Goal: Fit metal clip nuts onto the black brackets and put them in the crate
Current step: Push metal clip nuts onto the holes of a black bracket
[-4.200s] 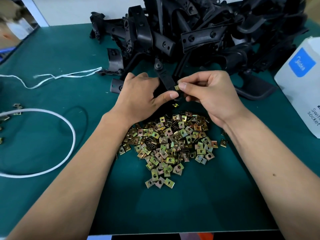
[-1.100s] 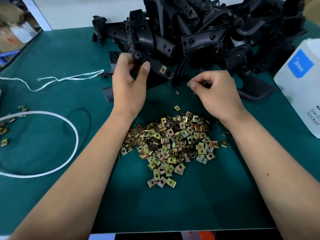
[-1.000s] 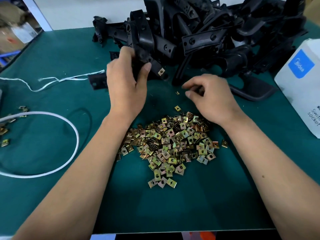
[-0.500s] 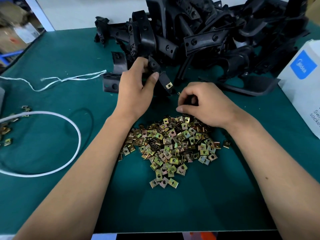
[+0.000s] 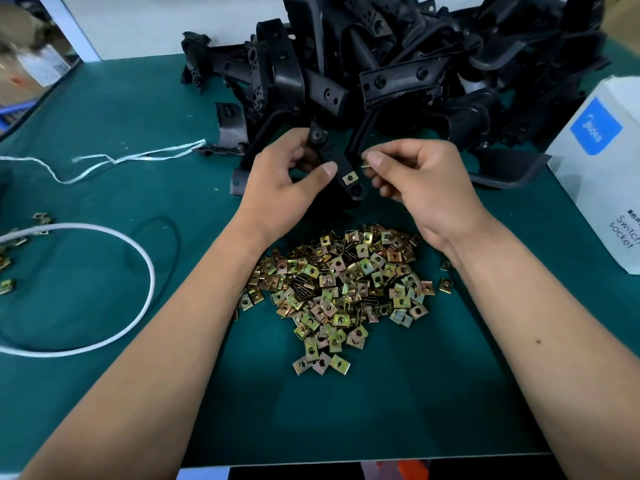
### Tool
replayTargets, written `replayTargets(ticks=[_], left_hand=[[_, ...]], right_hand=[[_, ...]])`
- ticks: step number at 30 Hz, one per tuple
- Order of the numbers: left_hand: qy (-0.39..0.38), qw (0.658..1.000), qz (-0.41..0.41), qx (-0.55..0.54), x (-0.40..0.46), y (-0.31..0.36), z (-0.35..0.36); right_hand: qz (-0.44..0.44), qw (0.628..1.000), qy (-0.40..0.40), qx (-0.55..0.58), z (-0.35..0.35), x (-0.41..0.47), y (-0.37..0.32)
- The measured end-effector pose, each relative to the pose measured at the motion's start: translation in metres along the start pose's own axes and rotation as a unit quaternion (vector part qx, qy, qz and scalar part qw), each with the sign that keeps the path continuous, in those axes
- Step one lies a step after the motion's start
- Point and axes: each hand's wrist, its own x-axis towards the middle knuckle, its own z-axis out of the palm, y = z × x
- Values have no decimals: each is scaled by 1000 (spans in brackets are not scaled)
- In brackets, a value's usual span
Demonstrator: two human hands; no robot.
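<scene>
My left hand (image 5: 282,181) grips a black bracket (image 5: 341,164) just above the green mat, thumb pressed on its flat arm. One brass-coloured clip nut (image 5: 349,177) sits fitted on that arm near its end. My right hand (image 5: 420,183) pinches a second clip nut (image 5: 365,164) between thumb and forefinger, right beside the bracket's edge. A heap of loose clip nuts (image 5: 341,289) lies on the mat below both hands. No crate is in view.
A big pile of black brackets (image 5: 398,71) fills the back of the green table (image 5: 104,133). A white carton (image 5: 602,168) stands at the right edge. White string (image 5: 121,157), a white cord loop (image 5: 104,289) and a few stray nuts (image 5: 7,285) lie on the left.
My left hand turned the bracket back toward me with one nut fitted. My right hand dipped to the heap, picked up a nut and lifted it beside the bracket.
</scene>
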Motion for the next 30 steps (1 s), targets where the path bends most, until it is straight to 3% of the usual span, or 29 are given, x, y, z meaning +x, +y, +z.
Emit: replayTargets(ticks=[3,9,19,30], left_hand=[[-28,1000,0,-9,-2,3,2],[-59,998,6,-10,-4,7,7],[-79,997,5,-11,-4,8,7],[-98,993,56,16,-3,10,9]], right_hand=[[9,999,-10,52,-3,1,-3],[2,1000,7,-4,0,0,-2],[-30,999,35,19,2,2,1],[-52,997,63,9,5,3,0]])
